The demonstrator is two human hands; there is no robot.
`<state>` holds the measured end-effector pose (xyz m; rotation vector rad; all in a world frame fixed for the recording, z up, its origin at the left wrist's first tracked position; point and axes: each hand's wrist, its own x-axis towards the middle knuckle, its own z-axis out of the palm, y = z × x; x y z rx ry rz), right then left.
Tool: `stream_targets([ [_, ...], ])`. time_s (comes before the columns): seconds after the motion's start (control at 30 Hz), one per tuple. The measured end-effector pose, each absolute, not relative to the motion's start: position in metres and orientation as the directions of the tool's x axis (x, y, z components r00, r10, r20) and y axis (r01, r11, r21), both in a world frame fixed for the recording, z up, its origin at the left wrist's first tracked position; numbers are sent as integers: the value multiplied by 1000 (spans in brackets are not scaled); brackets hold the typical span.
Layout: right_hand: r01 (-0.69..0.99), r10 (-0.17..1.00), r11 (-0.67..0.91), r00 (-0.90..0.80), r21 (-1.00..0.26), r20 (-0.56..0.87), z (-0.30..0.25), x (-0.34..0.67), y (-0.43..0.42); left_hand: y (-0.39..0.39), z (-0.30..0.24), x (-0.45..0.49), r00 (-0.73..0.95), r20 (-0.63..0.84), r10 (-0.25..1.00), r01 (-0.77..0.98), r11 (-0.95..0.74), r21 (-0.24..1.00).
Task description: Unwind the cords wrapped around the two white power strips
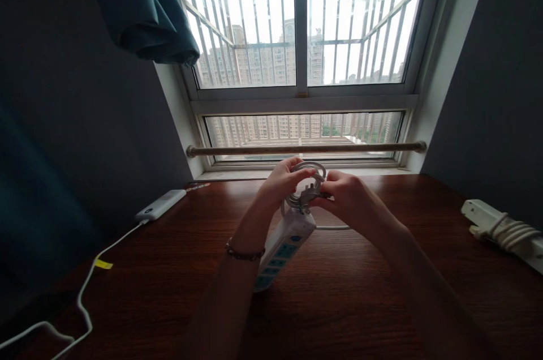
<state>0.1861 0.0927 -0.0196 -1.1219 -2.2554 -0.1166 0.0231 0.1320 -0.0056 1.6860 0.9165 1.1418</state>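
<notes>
A white power strip [283, 247] with blue-green sockets stands tilted on the dark wooden table, its far end under my hands. Above that end is its white cord [316, 167], gathered in loops, with a grey-white plug [308, 193] beside the loops. Fingers and thumb of my left hand [285, 179] close around the coiled cord from the left. From the right, my right hand [341, 193] pinches at the coil near the plug; exactly what lies between its fingertips is partly hidden. A stretch of cord runs behind my right hand along the table.
At the left lies a white power bank [161, 205] with a white cable [87, 286] trailing to the near edge. Another white power strip [504, 230], its cord wrapped around it, lies far right. Beyond the table, a horizontal rail [305, 149] crosses the window; a blue curtain [144, 15] hangs left.
</notes>
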Motion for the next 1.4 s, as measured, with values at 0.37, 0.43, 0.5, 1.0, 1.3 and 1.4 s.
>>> stream_targets([
  [0.37, 609, 517, 712, -117, -350, 848, -34, 178, 113, 126, -3, 25, 247, 406, 880, 88, -438, 895],
  [0.43, 663, 526, 636, 2, -395, 850, -36, 176, 114, 126, -4, 26, 232, 427, 874, 97, -457, 884],
  [0.5, 750, 491, 561, 41, -351, 870, -37, 176, 113, 126, -5, 26, 222, 442, 869, 97, -470, 877],
  [1.0, 722, 648, 546, -43, -425, 760, -37, 179, 109, 117, -7, 30, 476, 572, 668, 87, -683, 725],
  [1.3, -160, 862, 419, -239, -894, 447, -31, 190, 115, 117, -7, 36, 418, 653, 632, 35, -729, 683],
  [1.4, -336, 878, 101, -412, -936, 243, -24, 199, 116, 120, -5, 27, 417, 641, 645, -58, -685, 727],
])
